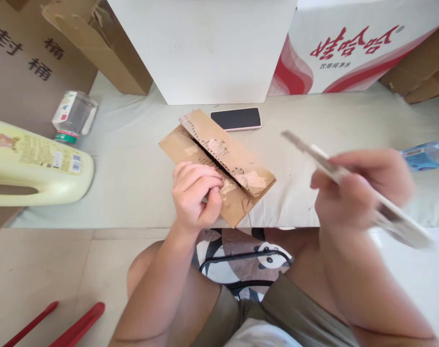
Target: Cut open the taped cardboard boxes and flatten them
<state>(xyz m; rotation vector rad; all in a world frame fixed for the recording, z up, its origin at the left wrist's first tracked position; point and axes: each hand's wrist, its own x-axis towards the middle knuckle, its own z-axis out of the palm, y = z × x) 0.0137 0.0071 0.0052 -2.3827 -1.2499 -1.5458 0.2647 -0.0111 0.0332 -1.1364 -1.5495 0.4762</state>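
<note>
A small folded brown cardboard piece (246, 176) lies slantwise near the front edge of the table, its torn, corrugated edges parted by a dark gap. My left hand (197, 195) is closed at its near-left edge, fingers curled and thumb bent in, holding it. Over the table to the right, my right hand (360, 188) grips a long, slim tool that looks like a utility knife (322, 159). Its narrow tip points up and left, apart from the cardboard. Motion blurs this hand and the tool.
Behind the cardboard lie a phone (237, 119) and a white box (212, 53). A red-and-white carton (345, 58) stands at back right, a water bottle (427, 154) at right. On the left are a clear bottle (74, 115) and a large yellow jug (38, 164).
</note>
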